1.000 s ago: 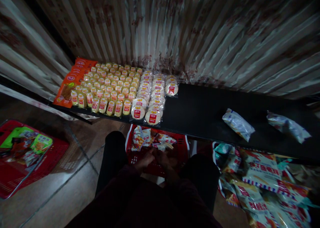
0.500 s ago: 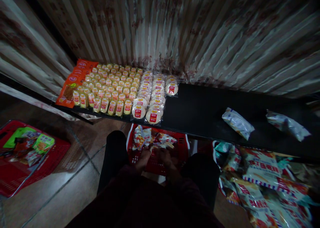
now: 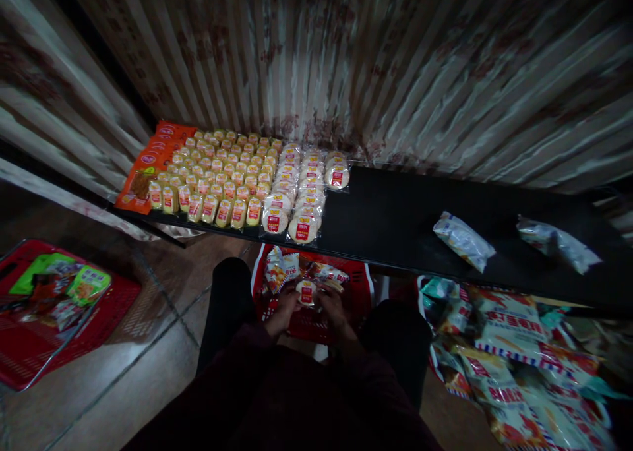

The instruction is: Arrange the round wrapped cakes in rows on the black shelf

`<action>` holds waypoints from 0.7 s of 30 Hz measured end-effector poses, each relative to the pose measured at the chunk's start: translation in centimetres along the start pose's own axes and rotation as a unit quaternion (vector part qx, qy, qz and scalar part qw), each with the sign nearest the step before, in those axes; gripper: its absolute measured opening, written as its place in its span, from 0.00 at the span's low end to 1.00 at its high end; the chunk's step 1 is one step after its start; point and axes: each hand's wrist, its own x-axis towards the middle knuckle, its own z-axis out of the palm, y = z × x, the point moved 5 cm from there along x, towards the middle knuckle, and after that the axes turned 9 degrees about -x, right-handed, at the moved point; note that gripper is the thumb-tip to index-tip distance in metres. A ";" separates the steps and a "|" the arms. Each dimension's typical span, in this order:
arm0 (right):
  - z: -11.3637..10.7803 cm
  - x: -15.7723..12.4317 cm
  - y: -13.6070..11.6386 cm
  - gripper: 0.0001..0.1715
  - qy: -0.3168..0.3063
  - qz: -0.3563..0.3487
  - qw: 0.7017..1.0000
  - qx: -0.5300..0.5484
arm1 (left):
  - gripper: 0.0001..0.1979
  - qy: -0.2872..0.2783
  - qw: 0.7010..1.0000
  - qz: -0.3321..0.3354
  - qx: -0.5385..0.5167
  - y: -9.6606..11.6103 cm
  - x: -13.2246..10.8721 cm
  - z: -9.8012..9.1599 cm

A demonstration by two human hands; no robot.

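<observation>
Between my two hands is a clear-wrapped round rice cracker packet (image 3: 306, 293) with a red and yellow label facing up. My left hand (image 3: 283, 304) is closed on its left edge, and my right hand (image 3: 331, 302) grips the right side of the wrapper. Both are over a red basket (image 3: 366, 291) between my knees, which holds several white and red snack packs (image 3: 283, 266). Just beyond, on a black table (image 3: 380, 207), similar round cracker packets (image 3: 303, 225) lie overlapping in rows. Dim light blurs the fingertips.
Left of the crackers stand rows of small yellow wrapped cakes (image 3: 210, 174) and orange bags (image 3: 143, 171). Two silvery-white packs (image 3: 463, 240) lie on the table's right. Large snack bags (image 3: 509, 326) fill a container at right. Another red basket (image 3: 106, 306) sits on the floor at left.
The cracker packet between my hands has come up and its label now shows clearly. My hands have shifted only slightly. The view has moved a little.
</observation>
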 end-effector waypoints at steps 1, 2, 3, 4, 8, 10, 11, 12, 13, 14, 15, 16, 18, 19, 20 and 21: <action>-0.1 0.0 0.0 0.27 0.010 0.004 1.000 0.012 | 0.11 -0.003 1.000 0.000 0.000 0.1 -0.2 0.1; -0.2 -0.1 -0.1 0.27 0.019 0.011 0.999 0.025 | 0.11 -0.007 1.000 0.003 -0.002 0.3 -0.4 0.3; -0.3 -0.1 -0.1 0.27 0.026 0.017 0.999 0.039 | 0.12 -0.011 1.000 0.008 -0.005 0.4 -0.6 0.4; -0.3 -0.1 -0.2 0.27 0.032 0.021 0.998 0.051 | 0.12 -0.016 1.000 0.013 -0.011 0.5 -0.8 0.6; -0.5 -0.3 -1.1 0.25 0.038 0.021 0.996 0.073 | 0.13 -0.044 0.997 0.037 -0.044 1.1 -1.6 1.4; -0.6 -0.6 -1.6 0.26 0.035 0.025 0.996 0.080 | 0.12 -0.052 0.996 0.048 -0.046 1.6 -2.0 1.8; -0.6 -0.8 -1.8 0.27 0.035 0.027 0.995 0.084 | 0.12 -0.053 0.996 0.055 -0.042 1.9 -2.2 1.9; -0.7 -1.0 -2.2 0.27 0.036 0.027 0.995 0.085 | 0.12 -0.054 0.996 0.062 -0.036 2.3 -2.5 2.0; -0.7 -1.3 -2.6 0.28 0.037 0.025 0.995 0.084 | 0.12 -0.056 0.996 0.069 -0.030 2.7 -2.8 2.2; -0.7 -1.5 -3.1 0.28 0.036 0.023 0.996 0.083 | 0.13 -0.062 0.995 0.076 -0.026 3.1 -3.1 2.4; -0.7 -1.8 -3.6 0.29 0.034 0.024 0.996 0.083 | 0.13 -0.067 0.994 0.083 -0.024 3.5 -3.4 2.6; -0.7 -2.2 -4.0 0.29 0.028 0.029 0.995 0.087 | 0.13 -0.071 0.993 0.087 -0.023 3.9 -3.7 2.8; -0.5 -2.9 -5.0 0.29 0.008 0.048 0.993 0.105 | 0.13 -0.071 0.993 0.089 -0.020 4.5 -4.1 3.0; -0.4 -3.3 -5.5 0.29 0.001 0.059 0.991 0.117 | 0.13 -0.069 0.993 0.090 -0.018 4.8 -4.3 3.1; -0.4 -3.7 -6.1 0.28 -0.005 0.065 0.990 0.128 | 0.13 -0.069 0.993 0.093 -0.017 5.0 -4.5 3.1; -0.4 -4.0 -6.6 0.28 -0.008 0.067 0.988 0.137 | 0.13 -0.071 0.993 0.098 -0.015 5.2 -4.7 3.2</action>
